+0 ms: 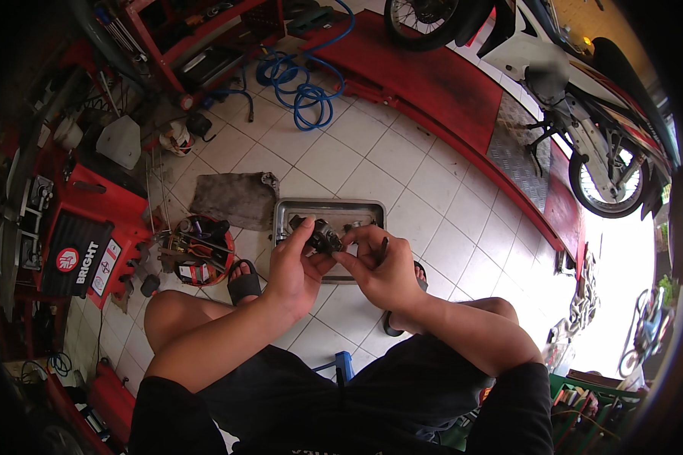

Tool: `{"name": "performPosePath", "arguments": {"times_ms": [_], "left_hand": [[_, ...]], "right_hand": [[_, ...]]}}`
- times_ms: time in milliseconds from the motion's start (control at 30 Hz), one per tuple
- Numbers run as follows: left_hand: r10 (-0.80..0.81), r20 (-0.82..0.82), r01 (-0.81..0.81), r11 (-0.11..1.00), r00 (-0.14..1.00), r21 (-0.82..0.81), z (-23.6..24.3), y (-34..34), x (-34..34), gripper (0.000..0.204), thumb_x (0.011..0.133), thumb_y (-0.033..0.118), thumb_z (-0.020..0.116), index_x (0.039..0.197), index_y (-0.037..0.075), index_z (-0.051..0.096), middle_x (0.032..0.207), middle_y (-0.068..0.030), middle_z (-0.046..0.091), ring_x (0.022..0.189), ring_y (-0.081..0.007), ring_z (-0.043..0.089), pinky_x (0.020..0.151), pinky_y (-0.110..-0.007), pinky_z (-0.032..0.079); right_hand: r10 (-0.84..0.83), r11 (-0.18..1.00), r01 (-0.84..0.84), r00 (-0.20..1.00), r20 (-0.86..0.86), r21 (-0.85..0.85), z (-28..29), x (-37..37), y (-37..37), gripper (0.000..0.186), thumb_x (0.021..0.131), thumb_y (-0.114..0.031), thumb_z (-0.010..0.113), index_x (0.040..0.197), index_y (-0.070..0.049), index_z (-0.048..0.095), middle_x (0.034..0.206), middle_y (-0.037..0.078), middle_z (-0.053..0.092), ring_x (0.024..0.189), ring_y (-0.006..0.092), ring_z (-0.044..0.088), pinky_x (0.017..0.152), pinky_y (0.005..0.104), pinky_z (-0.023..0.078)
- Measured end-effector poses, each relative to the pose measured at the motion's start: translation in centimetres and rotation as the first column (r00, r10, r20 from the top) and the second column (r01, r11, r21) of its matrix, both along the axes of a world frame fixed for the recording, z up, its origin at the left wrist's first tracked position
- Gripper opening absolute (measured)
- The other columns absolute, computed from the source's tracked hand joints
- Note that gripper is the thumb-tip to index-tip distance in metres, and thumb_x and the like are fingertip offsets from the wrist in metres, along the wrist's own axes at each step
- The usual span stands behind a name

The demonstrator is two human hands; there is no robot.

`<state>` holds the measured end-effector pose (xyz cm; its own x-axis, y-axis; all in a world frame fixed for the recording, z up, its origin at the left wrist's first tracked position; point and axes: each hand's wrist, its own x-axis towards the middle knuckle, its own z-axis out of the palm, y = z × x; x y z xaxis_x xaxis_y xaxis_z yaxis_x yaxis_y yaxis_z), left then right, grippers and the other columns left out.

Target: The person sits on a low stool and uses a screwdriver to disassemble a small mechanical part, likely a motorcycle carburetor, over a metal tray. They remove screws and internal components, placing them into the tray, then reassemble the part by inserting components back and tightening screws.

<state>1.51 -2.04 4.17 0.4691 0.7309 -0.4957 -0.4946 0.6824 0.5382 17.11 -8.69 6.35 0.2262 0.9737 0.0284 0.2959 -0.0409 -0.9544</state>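
Note:
Over a shallow metal tray (330,203) on the floor, my left hand (294,265) is closed around a dark, chunky metal part (322,236) that looks like a carburetor. My right hand (379,265) meets it from the other side, thumb and forefinger pinched at its edge. A thin dark rod-like piece (385,244) pokes out between the right fingers; the rest of it is hidden. Small parts (353,226) lie in the tray behind my hands, too obscured to name.
Left of the tray are a grey rag (235,199) and a red round container (205,250) of tools. A red tool cabinet (91,205) stands farther left. Blue hose (307,106) lies coiled ahead. A motorcycle (577,98) stands by a red lift platform (432,91).

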Motion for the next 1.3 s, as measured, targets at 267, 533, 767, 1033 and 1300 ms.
{"name": "performPosePath", "arguments": {"times_ms": [267,533,767,1033,1300], "left_hand": [[-0.007,-0.004,0.007,0.999,1.0,0.051,-0.2,0.0,-0.2,0.026,0.099,0.034,0.063,0.106,0.009,0.06,0.101,-0.0088,0.069,0.096,-0.0205,0.068,0.087,-0.033,0.056],[0.004,-0.015,-0.003,0.999,1.0,0.049,-0.1,0.1,-0.3,0.027,0.099,0.034,0.063,0.107,0.009,0.06,0.101,-0.0089,0.069,0.096,-0.0196,0.068,0.084,-0.034,0.057],[0.009,0.015,-0.009,1.0,1.0,0.005,-0.4,-0.2,-0.1,0.028,0.098,0.035,0.064,0.107,0.009,0.06,0.101,-0.0098,0.069,0.093,-0.02,0.068,0.084,-0.033,0.057],[0.215,0.1,-0.208,0.975,0.971,-0.076,-1.4,4.0,-0.6,0.034,0.097,0.029,0.065,0.104,-0.003,0.055,0.105,-0.0178,0.063,0.107,-0.0394,0.067,0.098,-0.04,0.06],[0.287,0.148,-0.288,0.957,0.946,-0.014,1.2,5.1,-4.4,0.038,0.097,0.022,0.062,0.109,-0.014,0.055,0.11,-0.0262,0.063,0.127,-0.0478,0.054,0.112,-0.045,0.05]], "right_hand": [[-0.011,0.998,0.01,1.0,0.016,0.057,-0.5,-0.1,0.2,0.019,0.087,-0.012,0.078,0.096,-0.002,0.065,0.054,-0.002,0.041,0.051,0.0054,0.034,0.047,0.0278,0.029],[0.01,1.0,-0.01,1.0,0.005,-0.017,-0.7,0.0,0.0,0.018,0.088,-0.016,0.079,0.096,-0.006,0.067,0.052,-0.003,0.039,0.05,0.0057,0.032,0.047,0.0274,0.028],[0.023,1.0,-0.023,1.0,-0.005,0.002,-1.7,0.0,-0.1,0.02,0.089,-0.019,0.079,0.096,-0.005,0.066,0.056,-0.002,0.043,0.053,0.0054,0.036,0.048,0.0277,0.03],[-0.024,0.999,0.025,0.999,0.034,-0.038,-2.2,2.9,1.6,0.027,0.093,-0.026,0.075,0.097,-0.001,0.067,0.058,-0.003,0.046,0.056,0.0066,0.04,0.052,0.027,0.035],[0.307,0.898,-0.197,0.922,0.238,-0.394,-5.9,8.5,0.1,0.032,0.095,-0.033,0.072,0.099,-0.001,0.072,0.065,0.001,0.056,0.062,0.0096,0.047,0.058,0.0299,0.04]]}}
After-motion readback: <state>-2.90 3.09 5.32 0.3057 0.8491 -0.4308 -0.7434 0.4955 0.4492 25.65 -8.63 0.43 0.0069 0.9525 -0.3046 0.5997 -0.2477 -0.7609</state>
